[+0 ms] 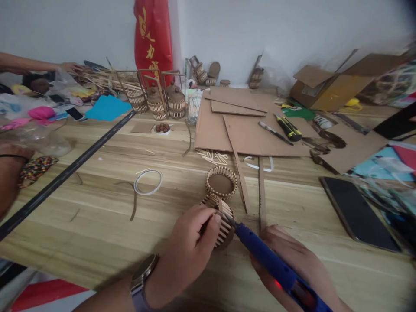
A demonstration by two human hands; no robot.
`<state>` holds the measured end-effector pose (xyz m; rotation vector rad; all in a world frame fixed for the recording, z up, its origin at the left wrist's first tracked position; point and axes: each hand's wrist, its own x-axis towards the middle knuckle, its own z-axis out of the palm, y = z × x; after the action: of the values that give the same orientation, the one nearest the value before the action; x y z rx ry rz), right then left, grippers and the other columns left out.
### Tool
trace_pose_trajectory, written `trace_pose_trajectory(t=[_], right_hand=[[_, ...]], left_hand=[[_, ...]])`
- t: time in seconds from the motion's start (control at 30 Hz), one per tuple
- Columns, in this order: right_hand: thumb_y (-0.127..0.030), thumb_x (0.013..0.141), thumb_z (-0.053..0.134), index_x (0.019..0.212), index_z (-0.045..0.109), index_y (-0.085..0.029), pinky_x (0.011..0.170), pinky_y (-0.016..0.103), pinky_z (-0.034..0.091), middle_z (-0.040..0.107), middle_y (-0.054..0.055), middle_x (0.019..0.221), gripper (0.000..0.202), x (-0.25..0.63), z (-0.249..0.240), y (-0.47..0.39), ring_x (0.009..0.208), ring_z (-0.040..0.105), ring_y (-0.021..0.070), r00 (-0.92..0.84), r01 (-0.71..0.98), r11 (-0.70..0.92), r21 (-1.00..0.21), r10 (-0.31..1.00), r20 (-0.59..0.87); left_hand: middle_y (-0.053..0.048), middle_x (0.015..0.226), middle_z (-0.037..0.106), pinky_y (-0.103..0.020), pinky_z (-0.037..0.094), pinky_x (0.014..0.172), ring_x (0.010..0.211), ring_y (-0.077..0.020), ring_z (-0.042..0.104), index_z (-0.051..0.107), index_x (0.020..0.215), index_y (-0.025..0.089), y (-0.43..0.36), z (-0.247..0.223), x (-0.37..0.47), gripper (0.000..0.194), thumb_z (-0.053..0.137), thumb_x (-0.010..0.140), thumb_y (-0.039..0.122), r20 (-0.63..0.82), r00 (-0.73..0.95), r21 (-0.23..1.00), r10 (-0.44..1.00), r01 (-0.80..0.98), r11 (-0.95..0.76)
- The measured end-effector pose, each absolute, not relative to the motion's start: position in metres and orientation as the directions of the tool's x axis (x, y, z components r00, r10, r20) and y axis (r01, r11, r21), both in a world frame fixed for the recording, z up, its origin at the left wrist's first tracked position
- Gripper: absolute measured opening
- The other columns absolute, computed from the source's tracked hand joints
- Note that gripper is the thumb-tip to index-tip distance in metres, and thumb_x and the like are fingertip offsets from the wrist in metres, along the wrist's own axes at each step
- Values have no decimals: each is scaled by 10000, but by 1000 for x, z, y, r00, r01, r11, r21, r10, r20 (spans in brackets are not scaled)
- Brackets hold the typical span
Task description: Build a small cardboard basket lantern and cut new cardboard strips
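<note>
My left hand (190,240), with a watch on its wrist, is closed on a small round basket (225,229) of pale sticks and brown cardboard. The basket lies tilted, and my fingers cover its near left part. In my right hand (294,260) is a blue hot glue gun (266,255). The gun's nozzle points at the basket's upper edge, close to my left fingertips; whether it touches cannot be told. Just beyond stands a round stick-walled tray (221,182) with a cardboard bottom. A cardboard strip (261,195) runs from behind my right hand.
Cardboard sheets (214,130), a yellow-black utility knife (288,128) and a pen (274,132) lie beyond. A tape roll (148,182) is left, a dark tablet (357,212) right. Finished baskets (176,104) stand at the back. Another person's arm (11,177) rests at the left.
</note>
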<state>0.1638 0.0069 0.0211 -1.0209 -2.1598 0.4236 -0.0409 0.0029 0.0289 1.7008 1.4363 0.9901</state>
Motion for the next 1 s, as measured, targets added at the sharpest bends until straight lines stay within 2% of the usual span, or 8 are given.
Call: trace_pose_trajectory(t=[0.17, 0.53, 0.83, 1.0], right_hand=[[-207, 880, 487, 668, 554, -241, 512, 292, 442, 575, 16, 600, 225, 170, 19, 7, 583, 569, 174, -495, 466, 604, -646, 784, 376], [-302, 898, 488, 668, 602, -226, 467, 245, 428, 593, 1, 590, 267, 179, 12, 4, 524, 585, 138, -451, 374, 373, -849, 873, 185], [-251, 777, 599, 646, 659, -236, 493, 228, 465, 660, -10, 594, 144, 178, 21, 6, 512, 607, 138, -431, 297, 233, -926, 898, 88], [-283, 745, 595, 601, 670, -227, 500, 221, 458, 636, -16, 557, 171, 175, 28, 5, 486, 565, 122, -402, 338, 119, -933, 915, -29]], left_hand=[[-24, 795, 600, -277, 409, 690, 769, -166, 556, 533, 766, 198, 3, 28, -41, 287, 410, 1004, 301, 163, 102, 848, 981, 494, -193], [-35, 829, 580, -298, 408, 760, 826, -177, 523, 516, 787, 191, 0, 30, -42, 242, 408, 1003, 206, 279, 191, 779, 941, 527, -338], [-34, 836, 589, -290, 418, 780, 826, -171, 522, 542, 842, 178, 1, 28, -42, 200, 418, 998, 162, 352, 205, 730, 913, 551, -405], [-36, 833, 582, -291, 418, 786, 828, -172, 517, 556, 866, 166, -1, 26, -42, 184, 425, 993, 143, 398, 221, 695, 890, 561, -450]])
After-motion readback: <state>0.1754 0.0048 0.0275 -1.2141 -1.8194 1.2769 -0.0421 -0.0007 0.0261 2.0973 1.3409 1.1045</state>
